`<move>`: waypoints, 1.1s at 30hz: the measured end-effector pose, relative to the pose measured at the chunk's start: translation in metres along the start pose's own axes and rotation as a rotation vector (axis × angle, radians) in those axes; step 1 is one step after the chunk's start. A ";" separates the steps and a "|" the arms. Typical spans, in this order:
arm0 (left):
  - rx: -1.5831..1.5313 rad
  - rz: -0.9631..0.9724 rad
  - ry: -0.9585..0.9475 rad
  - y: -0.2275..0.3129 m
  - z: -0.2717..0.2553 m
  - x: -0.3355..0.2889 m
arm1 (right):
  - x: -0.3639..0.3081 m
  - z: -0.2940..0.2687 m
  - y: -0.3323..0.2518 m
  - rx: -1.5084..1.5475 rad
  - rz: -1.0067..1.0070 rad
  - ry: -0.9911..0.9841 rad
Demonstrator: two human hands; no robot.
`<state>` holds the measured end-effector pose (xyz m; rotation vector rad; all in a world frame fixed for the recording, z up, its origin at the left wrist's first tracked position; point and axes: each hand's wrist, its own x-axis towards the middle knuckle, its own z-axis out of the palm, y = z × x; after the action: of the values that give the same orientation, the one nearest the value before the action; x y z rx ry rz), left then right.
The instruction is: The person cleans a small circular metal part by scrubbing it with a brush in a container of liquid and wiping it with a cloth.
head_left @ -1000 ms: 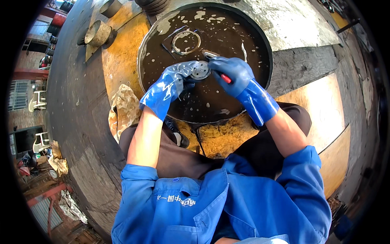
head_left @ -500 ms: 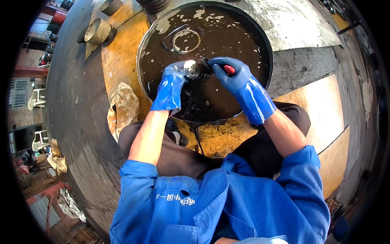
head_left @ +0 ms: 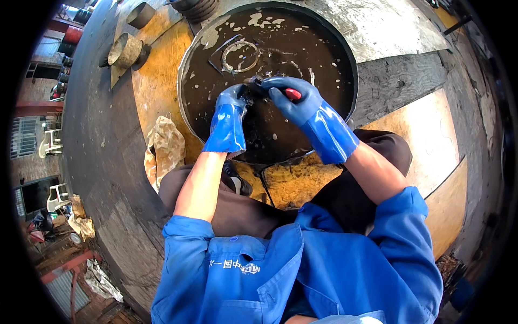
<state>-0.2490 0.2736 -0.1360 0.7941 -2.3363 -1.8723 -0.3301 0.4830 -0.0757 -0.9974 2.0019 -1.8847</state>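
A small dark part [head_left: 249, 96], its shape lost in shadow, is grasped in the gloved left hand [head_left: 231, 98] over a wide round tub [head_left: 181, 94] of dark liquid [head_left: 324, 100]. The right hand [head_left: 304, 106], also in a blue rubber glove, is curled around a red-handled tool [head_left: 292, 94], its far end near the part. Beyond the hands, a ring [head_left: 256, 55] lies in the tub. Outside, a blotchy tan cloth [head_left: 166, 141] sits to the left, with a metal cup [head_left: 123, 51] farther up.
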 end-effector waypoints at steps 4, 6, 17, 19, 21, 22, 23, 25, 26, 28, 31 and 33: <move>-0.053 0.133 0.054 -0.005 0.001 -0.005 | 0.006 -0.002 0.005 -0.215 0.048 -0.019; 0.098 0.169 0.144 -0.010 0.000 -0.002 | 0.007 -0.007 0.001 -0.142 0.186 0.000; 0.160 0.207 0.050 -0.018 -0.004 0.004 | 0.022 -0.004 0.033 0.296 0.478 0.158; 0.198 0.239 0.058 -0.016 0.002 0.008 | 0.024 -0.004 0.041 0.480 0.488 0.169; 0.103 0.208 0.054 -0.007 0.009 -0.001 | 0.016 0.000 0.041 0.564 0.492 0.171; 0.059 0.194 0.058 0.001 0.010 -0.006 | 0.012 0.004 0.039 0.595 0.467 0.168; 0.021 0.174 0.035 0.003 0.007 -0.006 | 0.009 0.005 0.038 0.624 0.441 0.167; -0.059 0.134 -0.016 0.007 0.003 -0.005 | 0.004 0.007 0.042 0.549 0.449 0.080; -0.026 -0.010 0.042 0.020 0.006 -0.005 | 0.001 0.008 0.042 0.482 0.479 0.077; 0.225 0.125 -0.008 -0.002 -0.017 0.023 | -0.002 0.012 0.033 0.387 0.516 0.030; -0.037 0.142 0.032 -0.052 -0.033 0.038 | -0.001 -0.001 0.019 0.242 0.551 -0.004; -0.309 -0.102 0.084 -0.029 -0.022 0.028 | -0.003 -0.009 0.022 0.103 0.593 0.036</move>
<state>-0.2553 0.2380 -0.1650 0.9454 -1.9245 -2.1227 -0.3398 0.4907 -0.0957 -0.2877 1.9100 -1.6509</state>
